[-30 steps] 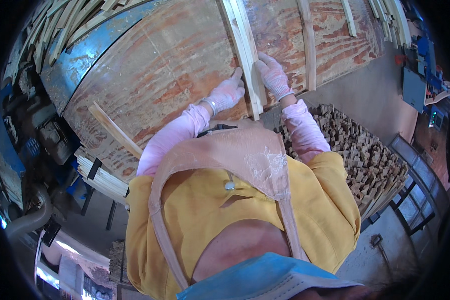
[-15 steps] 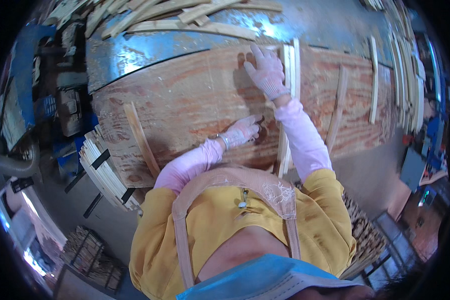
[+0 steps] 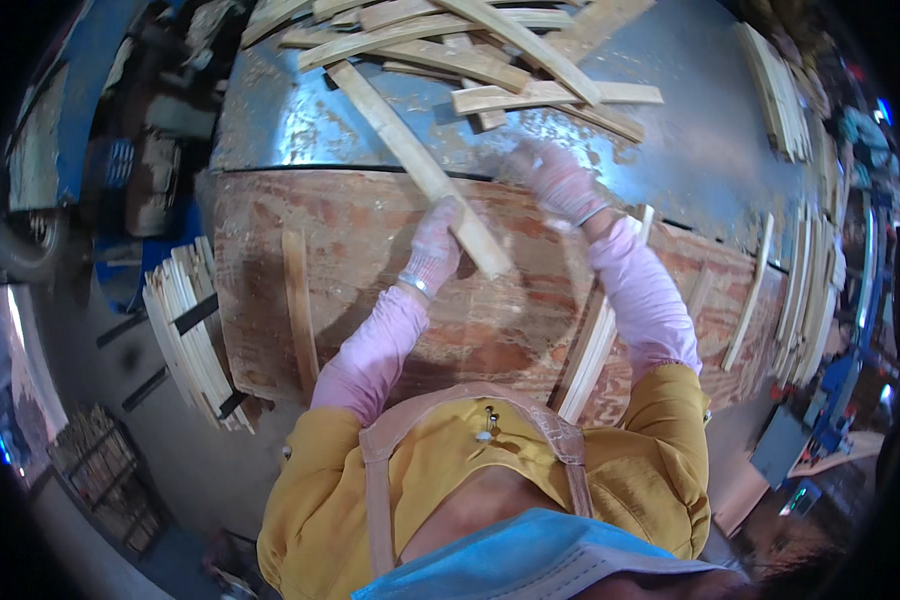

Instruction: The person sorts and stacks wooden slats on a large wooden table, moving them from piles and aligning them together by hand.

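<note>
My left hand (image 3: 434, 240), in a pale knit glove, grips a flat wooden strip (image 3: 410, 150) near its lower end. The strip slants up and left across the plywood board's far edge, its top end reaching the loose pile. To the right of it my gloved right hand (image 3: 562, 183) is over the far edge of the board, its fingers smeared by motion. Under my right forearm, long pale strips (image 3: 587, 350) lie side by side on the plywood board (image 3: 370, 340), partly hidden by the sleeve.
A jumbled pile of wooden strips (image 3: 510, 85) covers the far part of the blue metal table (image 3: 700, 150). Single strips lie on the board at left (image 3: 298, 300) and right (image 3: 750, 290). Stacked strips (image 3: 185, 320) stand off the left end; more strips (image 3: 808, 290) stand at right.
My left hand has moved forward and left and now holds a strip. My right hand has left the long strips' far end. The view has shifted, showing more of the far pile.
</note>
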Available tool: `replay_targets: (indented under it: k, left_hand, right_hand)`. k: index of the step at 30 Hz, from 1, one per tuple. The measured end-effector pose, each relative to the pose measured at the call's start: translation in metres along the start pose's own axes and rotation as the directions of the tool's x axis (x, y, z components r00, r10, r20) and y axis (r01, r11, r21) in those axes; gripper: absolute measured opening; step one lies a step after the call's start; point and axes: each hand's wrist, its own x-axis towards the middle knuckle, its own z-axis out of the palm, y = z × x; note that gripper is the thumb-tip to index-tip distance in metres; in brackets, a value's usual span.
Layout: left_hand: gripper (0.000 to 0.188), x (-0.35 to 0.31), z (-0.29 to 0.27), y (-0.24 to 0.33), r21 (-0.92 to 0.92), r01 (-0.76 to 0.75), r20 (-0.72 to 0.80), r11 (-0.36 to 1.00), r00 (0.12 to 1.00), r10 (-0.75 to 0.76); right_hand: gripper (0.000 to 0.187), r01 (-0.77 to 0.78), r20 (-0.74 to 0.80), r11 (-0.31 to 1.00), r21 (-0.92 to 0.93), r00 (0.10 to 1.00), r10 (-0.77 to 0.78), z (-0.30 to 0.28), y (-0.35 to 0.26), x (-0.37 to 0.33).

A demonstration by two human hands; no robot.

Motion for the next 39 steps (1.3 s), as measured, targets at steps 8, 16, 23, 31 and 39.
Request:
replay_targets:
  k: [8, 16, 23, 31, 39]
  left_hand:
    - [0.021, -0.002, -0.037, 0.019, 0.075, -0.129, -0.162, 0.989, 0.977, 0.139]
    - [0.031, -0.068, -0.084, 0.009, 0.253, -0.175, -0.189, 0.952, 0.956, 0.226]
    - [0.078, -0.122, -0.086, -0.061, 0.578, -0.202, 0.029, 0.790, 0.973, 0.228]
    - [0.063, -0.157, -0.109, -0.062, 0.247, 0.139, 0.101, 0.959, 0.981, -0.168]
    - [0.060, -0.178, -0.129, -0.060, 0.708, -0.111, 0.050, 0.697, 0.993, 0.107]
  right_hand:
    - [0.096, -0.081, -0.102, 0.794, -0.602, 0.995, 0.024, -0.066, 0.094, 0.107]
    - [0.094, -0.062, 0.086, 0.924, -0.378, 0.991, 0.101, -0.092, 0.002, 0.036]
    - [0.051, -0.491, 0.337, 0.579, 0.651, 0.870, 0.359, 0.046, -0.063, -0.089]
    - [0.042, -0.371, 0.285, 0.258, 0.892, 0.905, 0.315, 0.124, -0.059, -0.205]
    - [0.062, -0.263, 0.169, 0.165, 0.951, 0.885, 0.434, 0.114, -0.034, -0.331]
